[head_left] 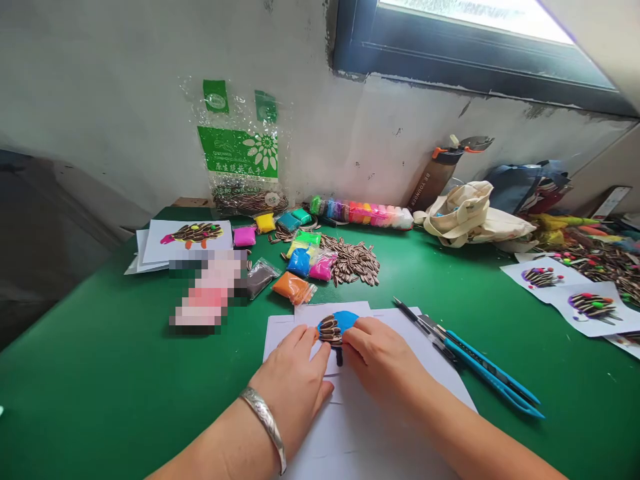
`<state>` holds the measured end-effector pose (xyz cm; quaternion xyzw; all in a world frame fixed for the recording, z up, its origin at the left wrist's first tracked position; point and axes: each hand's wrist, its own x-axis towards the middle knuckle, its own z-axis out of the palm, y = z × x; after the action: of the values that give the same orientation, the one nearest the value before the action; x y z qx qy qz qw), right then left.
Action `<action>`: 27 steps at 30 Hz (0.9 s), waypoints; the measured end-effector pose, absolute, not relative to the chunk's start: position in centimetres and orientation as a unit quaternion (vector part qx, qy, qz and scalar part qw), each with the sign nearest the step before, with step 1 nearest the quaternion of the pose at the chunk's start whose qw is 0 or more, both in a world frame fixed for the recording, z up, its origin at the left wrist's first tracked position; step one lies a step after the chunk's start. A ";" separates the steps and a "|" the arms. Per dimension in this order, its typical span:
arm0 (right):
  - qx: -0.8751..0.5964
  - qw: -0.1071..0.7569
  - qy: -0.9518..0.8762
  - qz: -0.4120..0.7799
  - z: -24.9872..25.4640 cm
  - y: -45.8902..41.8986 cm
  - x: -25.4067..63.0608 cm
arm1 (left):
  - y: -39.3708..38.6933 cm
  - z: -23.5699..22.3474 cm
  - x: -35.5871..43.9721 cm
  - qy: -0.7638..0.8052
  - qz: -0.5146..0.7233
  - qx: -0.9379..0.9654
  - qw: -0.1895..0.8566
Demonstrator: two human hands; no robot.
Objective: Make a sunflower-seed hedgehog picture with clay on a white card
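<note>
In front of me, on white paper sheets, is a small picture with a rounded blue clay shape. Striped sunflower seeds cover its left part in overlapping rows, and a short dark stem sticks out below. My left hand rests on the paper with fingers stretched, their tips beside the seeded left edge. At the right side of the blue clay, my right hand has its fingers pinched together. Whatever they hold is hidden behind the fingers.
Behind the paper lie a seed pile and small clay packets. A pen and blue tweezers lie right of it. Finished seed pictures sit left. A bottle and cloth bag stand by the wall.
</note>
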<state>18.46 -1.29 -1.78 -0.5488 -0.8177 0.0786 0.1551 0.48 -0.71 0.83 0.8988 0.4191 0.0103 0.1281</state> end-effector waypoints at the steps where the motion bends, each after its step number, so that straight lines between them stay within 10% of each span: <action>1: -0.548 0.154 -0.819 0.078 -1.8 -1.3 18.5 | -0.7 0.8 0.5 0.420 0.008 0.899 0.127; 27: -0.593 0.147 -0.779 0.142 0.1 -0.7 19.2 | -0.6 1.3 0.5 0.429 -0.025 0.891 0.147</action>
<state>19.24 -0.75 0.10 -0.5929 -0.7790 0.1416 0.1471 0.47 -0.59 1.34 0.8908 0.4292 -0.0250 0.1474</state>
